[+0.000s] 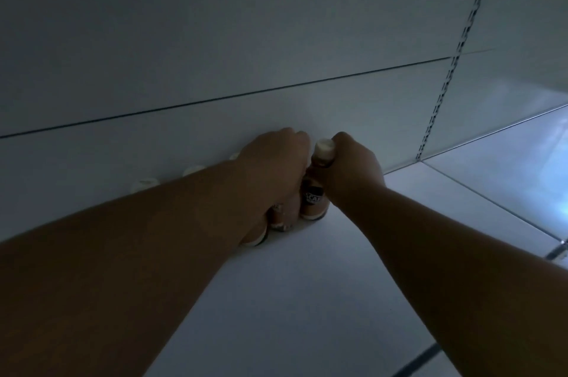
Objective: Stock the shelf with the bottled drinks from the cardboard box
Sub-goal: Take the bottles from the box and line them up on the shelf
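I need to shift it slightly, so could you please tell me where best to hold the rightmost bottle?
Grip the brown bottle at its neck, just under the white cap, coming from its right side, as the right hand does; the left hand and neighbouring bottles crowd its left.

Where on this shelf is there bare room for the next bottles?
Free: shelf right of the bottle in the right hand, toward the slotted upright; also the front between both forearms. Crowded: back wall under and left of the left hand, with capped bottles.
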